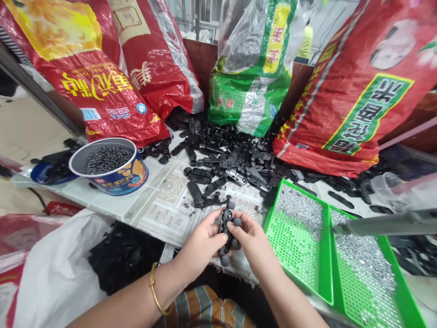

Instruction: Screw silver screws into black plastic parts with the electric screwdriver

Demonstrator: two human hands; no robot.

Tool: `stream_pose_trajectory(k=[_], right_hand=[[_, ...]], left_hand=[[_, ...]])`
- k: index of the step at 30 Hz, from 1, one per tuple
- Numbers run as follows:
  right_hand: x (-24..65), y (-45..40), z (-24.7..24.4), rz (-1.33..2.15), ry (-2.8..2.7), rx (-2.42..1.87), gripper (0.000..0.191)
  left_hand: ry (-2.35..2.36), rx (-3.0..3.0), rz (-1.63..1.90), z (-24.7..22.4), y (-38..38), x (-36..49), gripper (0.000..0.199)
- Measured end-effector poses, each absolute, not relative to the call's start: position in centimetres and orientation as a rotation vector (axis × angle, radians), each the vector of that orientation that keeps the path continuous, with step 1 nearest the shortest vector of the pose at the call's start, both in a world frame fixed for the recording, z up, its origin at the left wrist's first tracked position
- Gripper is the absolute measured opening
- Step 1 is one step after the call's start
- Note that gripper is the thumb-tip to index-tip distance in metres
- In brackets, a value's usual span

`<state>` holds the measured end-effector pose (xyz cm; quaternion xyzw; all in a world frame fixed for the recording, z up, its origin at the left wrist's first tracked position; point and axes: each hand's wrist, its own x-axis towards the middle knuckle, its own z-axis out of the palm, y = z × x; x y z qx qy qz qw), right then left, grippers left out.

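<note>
Forearms angled inward, left hand and right hand pinch a black part with their fingers.

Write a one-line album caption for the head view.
Left fingers and right fingers hold a black knobbed part near green trays of silvery bits, sacks behind.

Parts lie heaped on a bench before sacks, pellets in a tub at left, bits in two trays at right, one piece between left hand and right hand in front.
</note>
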<state>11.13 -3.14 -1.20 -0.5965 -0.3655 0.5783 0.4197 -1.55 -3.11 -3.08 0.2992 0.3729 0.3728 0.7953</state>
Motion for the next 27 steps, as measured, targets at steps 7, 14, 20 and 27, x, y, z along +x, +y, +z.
stream_pose_trajectory(k=[7,14,20,27], right_hand=[[11.8,-2.8,-1.6,1.125,-1.162,-1.663,0.021],[11.8,-3.0,-2.6,1.346,-1.022,-1.562,0.029],[11.3,-3.0,-2.2,1.385,-1.083,-1.483,0.024],[16.0,1.8,0.0,0.694,-1.927,-1.815,0.022]], left_hand=[[0.791,0.634,0.847,-3.0,-3.0,-1.7,0.059],[0.803,0.657,0.830,-3.1,-3.3,-1.8,0.059],[0.861,0.860,0.783,-3.0,-2.1,-2.7,0.055],[1.010,0.678,0.675,-2.1,-1.2,-3.5,0.054]])
